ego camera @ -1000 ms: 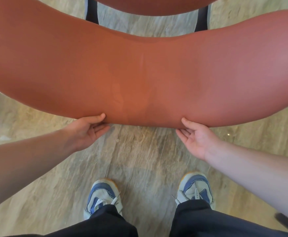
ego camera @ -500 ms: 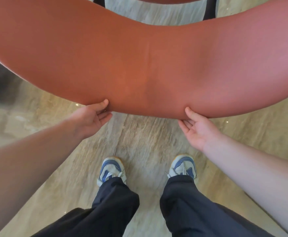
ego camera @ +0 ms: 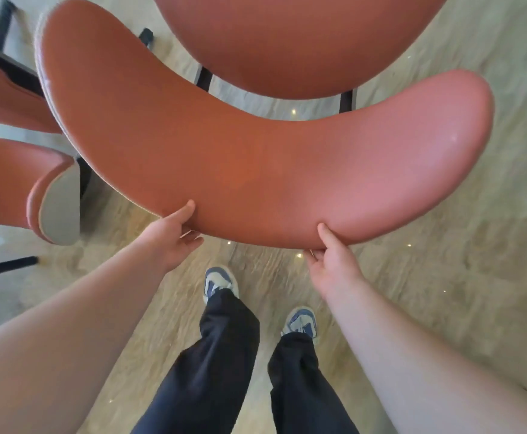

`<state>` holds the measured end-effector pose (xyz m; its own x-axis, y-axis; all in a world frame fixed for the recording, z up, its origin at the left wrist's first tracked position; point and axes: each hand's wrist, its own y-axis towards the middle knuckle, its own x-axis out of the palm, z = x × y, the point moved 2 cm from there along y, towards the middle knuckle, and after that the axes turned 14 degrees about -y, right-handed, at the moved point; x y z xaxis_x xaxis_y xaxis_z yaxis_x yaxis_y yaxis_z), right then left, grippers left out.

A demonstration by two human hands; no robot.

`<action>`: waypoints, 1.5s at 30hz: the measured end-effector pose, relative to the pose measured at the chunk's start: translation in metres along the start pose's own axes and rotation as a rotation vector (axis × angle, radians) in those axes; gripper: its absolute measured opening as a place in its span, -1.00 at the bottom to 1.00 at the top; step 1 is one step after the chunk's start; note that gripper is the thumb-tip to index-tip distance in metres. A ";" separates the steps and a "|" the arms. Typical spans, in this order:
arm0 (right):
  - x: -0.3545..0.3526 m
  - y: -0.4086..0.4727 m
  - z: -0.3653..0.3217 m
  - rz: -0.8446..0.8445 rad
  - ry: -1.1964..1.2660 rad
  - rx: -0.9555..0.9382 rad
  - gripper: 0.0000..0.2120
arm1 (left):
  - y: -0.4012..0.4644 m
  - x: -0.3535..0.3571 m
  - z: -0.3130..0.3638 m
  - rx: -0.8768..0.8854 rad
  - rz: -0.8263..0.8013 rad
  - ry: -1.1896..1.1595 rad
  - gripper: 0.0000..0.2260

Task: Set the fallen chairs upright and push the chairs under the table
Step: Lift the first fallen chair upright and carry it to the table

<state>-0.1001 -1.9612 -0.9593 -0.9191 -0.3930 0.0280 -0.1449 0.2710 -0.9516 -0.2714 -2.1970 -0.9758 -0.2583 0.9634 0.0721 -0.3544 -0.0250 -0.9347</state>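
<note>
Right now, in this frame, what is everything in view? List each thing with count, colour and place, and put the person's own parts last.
Chair: one, reddish-brown curved backrest across the middle, seat beyond it at top, dark legs beneath; held at the backrest's near edge.
Second chair: one, same reddish-brown with a grey underside, at the left edge, partly out of frame; I cannot tell how it lies.
Floor: pale beige, stone-patterned, all around.
Shoes: two, white and blue, bottom centre.
Trousers: dark, bottom centre.
Left hand: bare, gripping the backrest's near edge, thumb on top.
Right hand: bare, gripping the same edge further right, thumb on top.
</note>
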 end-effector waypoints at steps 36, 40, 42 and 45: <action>0.236 -0.153 -0.471 -0.027 -0.316 -0.133 -0.82 | -0.152 0.377 0.384 0.125 -0.118 0.137 -0.48; 0.255 -0.146 -0.506 -0.013 -0.312 -0.132 -0.82 | -0.151 0.407 0.409 0.121 -0.106 0.170 -0.63; 0.263 -0.143 -0.520 0.006 -0.314 -0.142 -0.81 | -0.149 0.421 0.419 0.119 -0.101 0.188 -0.70; 0.278 -0.138 -0.542 0.026 -0.334 -0.158 -0.78 | -0.147 0.442 0.435 0.132 -0.113 0.197 -0.72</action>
<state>-0.5337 -1.6316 -0.6540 -0.7569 -0.6420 -0.1222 -0.2015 0.4072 -0.8908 -0.7245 -1.8839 -0.6555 -0.0354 0.9951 0.0926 -0.4883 0.0637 -0.8704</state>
